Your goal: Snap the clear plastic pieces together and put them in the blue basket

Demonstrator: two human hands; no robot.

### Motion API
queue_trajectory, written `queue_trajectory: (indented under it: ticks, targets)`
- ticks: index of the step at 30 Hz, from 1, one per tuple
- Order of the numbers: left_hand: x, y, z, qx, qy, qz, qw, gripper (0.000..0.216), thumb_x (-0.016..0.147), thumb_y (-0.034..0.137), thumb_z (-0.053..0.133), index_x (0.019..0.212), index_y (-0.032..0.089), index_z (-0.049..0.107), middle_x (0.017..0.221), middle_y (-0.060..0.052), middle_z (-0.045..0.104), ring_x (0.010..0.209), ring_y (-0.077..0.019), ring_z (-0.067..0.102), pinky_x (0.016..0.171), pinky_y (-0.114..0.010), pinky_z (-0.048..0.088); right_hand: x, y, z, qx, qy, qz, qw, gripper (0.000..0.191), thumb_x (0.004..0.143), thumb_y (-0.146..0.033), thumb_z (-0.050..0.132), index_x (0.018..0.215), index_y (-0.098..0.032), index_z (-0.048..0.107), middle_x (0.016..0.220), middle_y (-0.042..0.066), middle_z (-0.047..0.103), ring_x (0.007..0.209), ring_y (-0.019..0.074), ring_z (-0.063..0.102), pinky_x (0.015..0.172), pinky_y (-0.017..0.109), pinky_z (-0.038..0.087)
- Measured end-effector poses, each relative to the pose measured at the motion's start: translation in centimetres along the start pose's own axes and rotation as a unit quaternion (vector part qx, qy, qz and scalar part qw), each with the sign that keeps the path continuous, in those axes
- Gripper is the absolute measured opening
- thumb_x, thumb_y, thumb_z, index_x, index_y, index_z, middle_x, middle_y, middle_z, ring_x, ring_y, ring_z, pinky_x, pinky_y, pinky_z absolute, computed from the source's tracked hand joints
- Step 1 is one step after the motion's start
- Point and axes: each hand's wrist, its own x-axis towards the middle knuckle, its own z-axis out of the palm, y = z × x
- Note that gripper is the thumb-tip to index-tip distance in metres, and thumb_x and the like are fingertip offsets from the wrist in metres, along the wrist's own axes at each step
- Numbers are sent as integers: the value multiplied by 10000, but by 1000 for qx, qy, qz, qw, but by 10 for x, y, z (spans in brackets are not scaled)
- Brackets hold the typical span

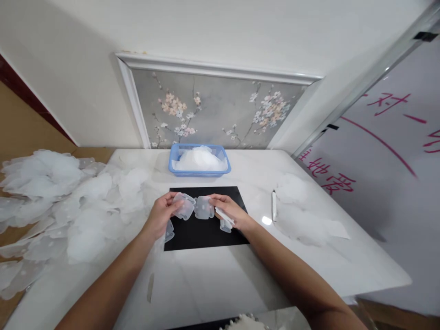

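Over a black mat (202,236), my left hand (161,214) pinches a translucent, frosted plastic piece (184,207) with rounded corners and small tabs. A similar frosted piece (205,208) is pinched by my right hand (233,211). The two pieces meet or nearly meet at their tabs; I cannot tell whether they are joined. Tucked in my right hand is a thin white stack (225,216), edges showing, with another frosted piece (226,225) hanging below it. One more piece (169,231) shows under my left hand, partly hidden; whether it is held is not visible.
A blue basket (200,173) of frosted pieces stands behind the mat. A large heap of such pieces (85,206) spreads at left. On the right lie more pieces (305,220) and a white pen-like stick (274,206). A whiteboard (388,183) borders the table's right side.
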Motion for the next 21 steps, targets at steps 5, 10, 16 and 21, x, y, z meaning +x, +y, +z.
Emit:
queue_trajectory:
  ticks: [5,10,16,21]
  targets:
    - [0,-4,4,-117,-32,-86,989,271,805,386,656,984,183,635,910,-49,712,815,-171,663,746,-301,524,1,3,-3,-21,68,-43,997,209,679,-379,654,726,-179,622,545,-27,517,453,98,423,433,226,313]
    - [3,-2,1,-168,-39,-121,977,333,920,451,454,1030,174,601,945,-102,716,857,-217,685,807,-386,540,-6,-1,0,-236,87,-198,947,188,799,-347,572,898,-214,660,843,35,622,698,155,572,629,278,453]
    - [3,-5,5,-158,-45,-108,981,377,912,495,456,1061,176,589,964,-109,707,851,-208,684,843,-386,537,-16,5,19,-477,-21,-283,832,478,771,-347,691,1238,-328,591,1401,75,478,996,237,612,678,311,497]
    - [-2,7,-10,79,-94,-26,992,546,883,581,434,1285,224,528,1231,-145,638,1115,-275,617,958,-439,479,-10,7,25,-309,54,-228,922,227,860,-420,567,889,-237,699,823,56,679,682,187,601,569,281,427]
